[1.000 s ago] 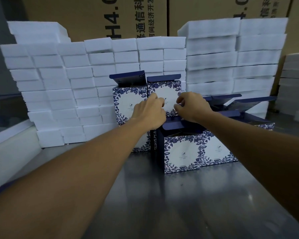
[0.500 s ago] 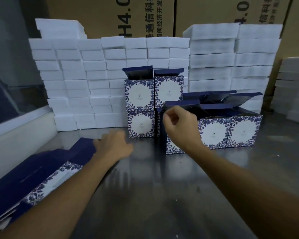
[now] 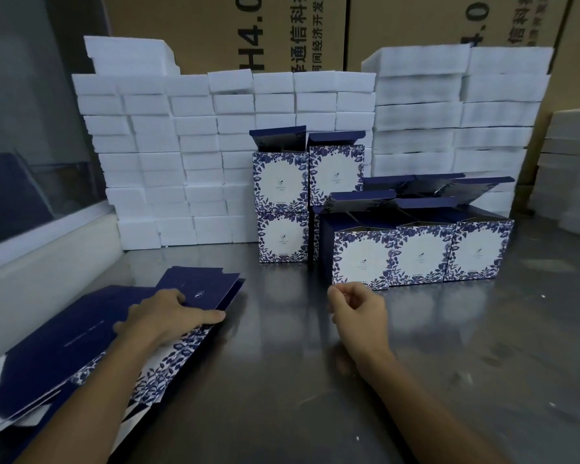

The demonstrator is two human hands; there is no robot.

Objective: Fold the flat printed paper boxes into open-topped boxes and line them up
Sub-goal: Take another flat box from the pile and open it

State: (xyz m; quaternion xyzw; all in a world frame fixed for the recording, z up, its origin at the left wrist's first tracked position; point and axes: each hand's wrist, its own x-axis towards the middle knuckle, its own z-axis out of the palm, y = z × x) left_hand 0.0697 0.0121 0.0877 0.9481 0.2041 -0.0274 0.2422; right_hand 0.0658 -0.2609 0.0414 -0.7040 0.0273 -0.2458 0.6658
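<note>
Your left hand (image 3: 168, 318) lies flat, fingers spread, on the top flat box (image 3: 195, 293) of the stack of flat boxes (image 3: 81, 346) at the surface's (image 3: 282, 380) left edge. Your right hand (image 3: 357, 308) hovers mid-surface, fingers loosely curled, holding nothing. Just beyond it stand the folded boxes (image 3: 416, 252), open-topped in a row, with more stacked two high toward the far edge against white foam blocks (image 3: 181, 162).

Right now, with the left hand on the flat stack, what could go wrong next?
1. The left hand lies on the fanned pile of flat navy printed paper boxes; pulling one may drag several along.
2. The two-high stack of folded blue floral boxes could topple if bumped.
3. The front row of open-topped floral boxes has raised flaps that the empty right hand could snag.
</note>
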